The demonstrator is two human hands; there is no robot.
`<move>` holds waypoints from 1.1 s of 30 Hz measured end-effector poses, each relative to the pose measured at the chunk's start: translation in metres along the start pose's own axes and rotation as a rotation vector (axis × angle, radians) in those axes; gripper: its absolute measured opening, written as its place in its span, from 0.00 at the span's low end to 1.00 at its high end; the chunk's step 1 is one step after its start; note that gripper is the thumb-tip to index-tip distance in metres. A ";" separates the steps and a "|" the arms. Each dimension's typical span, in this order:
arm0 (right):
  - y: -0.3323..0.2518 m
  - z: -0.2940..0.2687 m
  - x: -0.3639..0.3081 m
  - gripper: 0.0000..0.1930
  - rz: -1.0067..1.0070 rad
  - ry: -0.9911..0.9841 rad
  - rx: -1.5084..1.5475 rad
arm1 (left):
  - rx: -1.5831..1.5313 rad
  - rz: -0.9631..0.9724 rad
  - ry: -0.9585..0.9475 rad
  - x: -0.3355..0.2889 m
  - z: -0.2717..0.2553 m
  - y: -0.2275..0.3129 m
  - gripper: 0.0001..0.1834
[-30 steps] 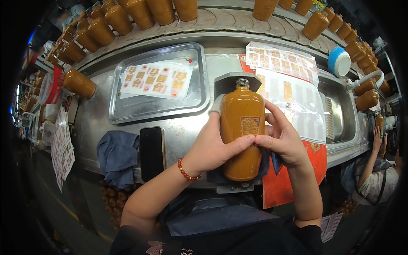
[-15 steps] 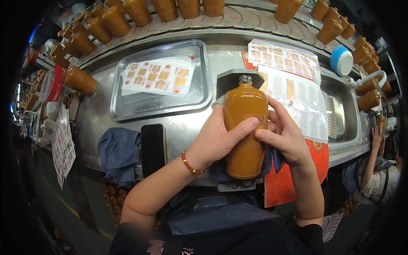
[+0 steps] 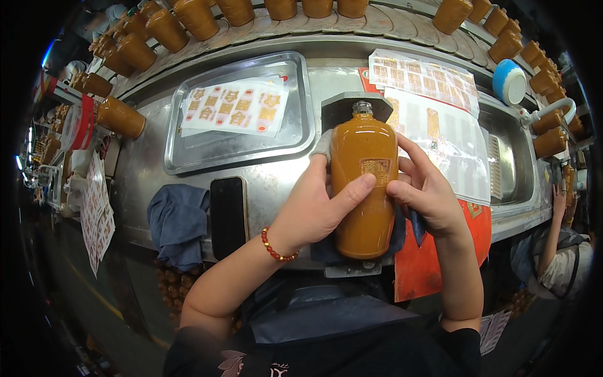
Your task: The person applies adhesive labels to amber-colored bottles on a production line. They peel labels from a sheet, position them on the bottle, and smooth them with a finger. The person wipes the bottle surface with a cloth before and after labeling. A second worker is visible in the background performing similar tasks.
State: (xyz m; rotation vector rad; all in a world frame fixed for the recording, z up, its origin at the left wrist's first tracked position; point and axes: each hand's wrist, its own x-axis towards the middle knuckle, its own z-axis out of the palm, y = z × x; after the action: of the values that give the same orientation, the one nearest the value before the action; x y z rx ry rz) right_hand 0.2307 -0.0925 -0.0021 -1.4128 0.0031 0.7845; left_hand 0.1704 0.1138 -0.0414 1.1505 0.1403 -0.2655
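A glossy brown bottle (image 3: 362, 226) with an uncapped clear glass neck lies between my hands, neck pointing away, on a dark cloth over a metal stand (image 3: 349, 102). A small gold label with characters (image 3: 375, 171) sits on its upper front. My left hand (image 3: 326, 200) wraps the left side, thumb lying on the bottle just below the label. On the right side, my right hand (image 3: 428, 191) holds the bottle with its thumb at the edge and fingers partly curled. Below that palm sticks out a dark blue pointed thing (image 3: 416, 227), too hidden to name.
A steel tray (image 3: 301, 125) holds label sheets (image 3: 235, 107). More label sheets (image 3: 440, 129) lie right of the stand, over red paper (image 3: 418, 270). Left are a phone (image 3: 228, 217) and blue cloth (image 3: 179, 220). A sink (image 3: 512, 157) stands right; a conveyor (image 3: 377, 28) carries bottles behind.
My left thumb has moved down off the label, and my right thumb has shifted to the bottle's right edge. More of the label now shows. The whole view has shifted slightly.
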 end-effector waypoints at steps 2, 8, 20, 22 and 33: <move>0.006 -0.003 0.000 0.44 -0.027 -0.008 -0.009 | 0.074 0.013 0.012 -0.001 0.004 -0.005 0.40; 0.005 -0.010 -0.008 0.44 -0.053 -0.037 0.036 | 0.078 0.028 0.037 -0.001 0.017 -0.005 0.40; 0.004 -0.014 -0.012 0.46 -0.068 -0.027 -0.015 | 0.036 -0.020 -0.011 -0.003 0.019 -0.002 0.39; 0.005 -0.015 -0.013 0.46 -0.062 -0.034 -0.016 | 0.049 -0.003 -0.020 -0.003 0.018 -0.004 0.39; -0.001 -0.019 -0.014 0.47 -0.023 -0.068 -0.008 | -0.049 -0.064 -0.040 -0.001 0.015 -0.001 0.37</move>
State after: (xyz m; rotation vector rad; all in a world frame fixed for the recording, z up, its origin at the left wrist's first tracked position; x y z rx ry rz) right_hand 0.2288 -0.1162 0.0012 -1.3910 -0.0686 0.8138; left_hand 0.1686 0.1003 -0.0357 1.0926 0.1476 -0.3399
